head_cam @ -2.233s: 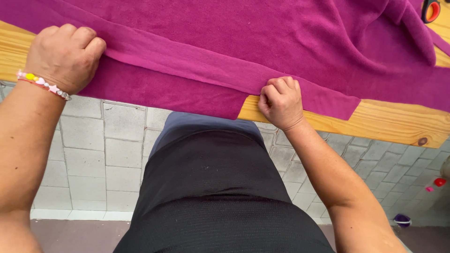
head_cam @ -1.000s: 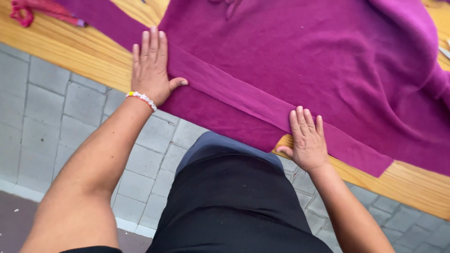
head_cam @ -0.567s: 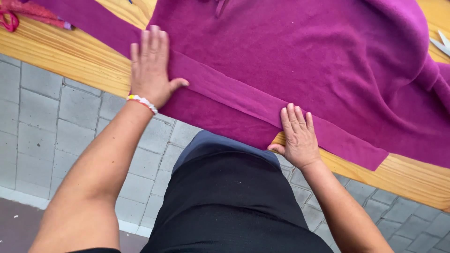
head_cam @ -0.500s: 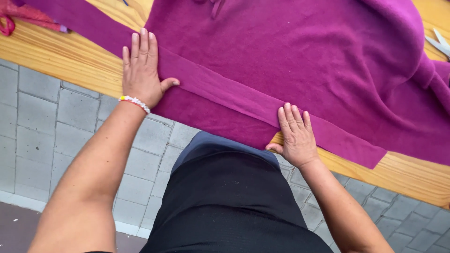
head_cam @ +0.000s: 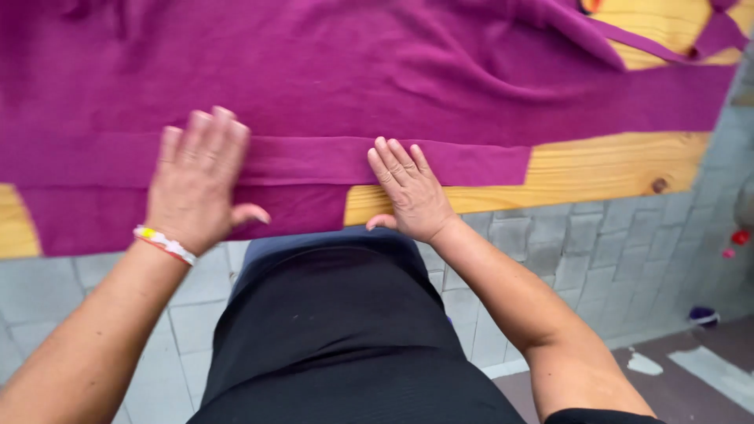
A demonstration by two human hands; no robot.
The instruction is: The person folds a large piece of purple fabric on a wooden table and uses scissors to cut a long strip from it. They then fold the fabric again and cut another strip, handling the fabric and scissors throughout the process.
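Observation:
A large magenta cloth (head_cam: 377,71) lies spread over a wooden table (head_cam: 605,169), with a folded strip running along its near edge. My left hand (head_cam: 196,180), with a beaded bracelet at the wrist, lies flat on that strip, fingers spread. My right hand (head_cam: 408,192) presses flat on the strip's right part, partly over the bare wood at the table's edge. Neither hand holds anything.
A grey block wall (head_cam: 613,243) stands under the table's near edge. Small red objects (head_cam: 738,237) and a dark round item (head_cam: 703,316) sit low at the right. An orange thing (head_cam: 589,6) peeks out at the top right.
Both hands have slid along the folded strip, staying flat with fingers spread. The view has swung, so the table edge now runs level. Earlier still, both hands were fists gripping the cloth's edge.

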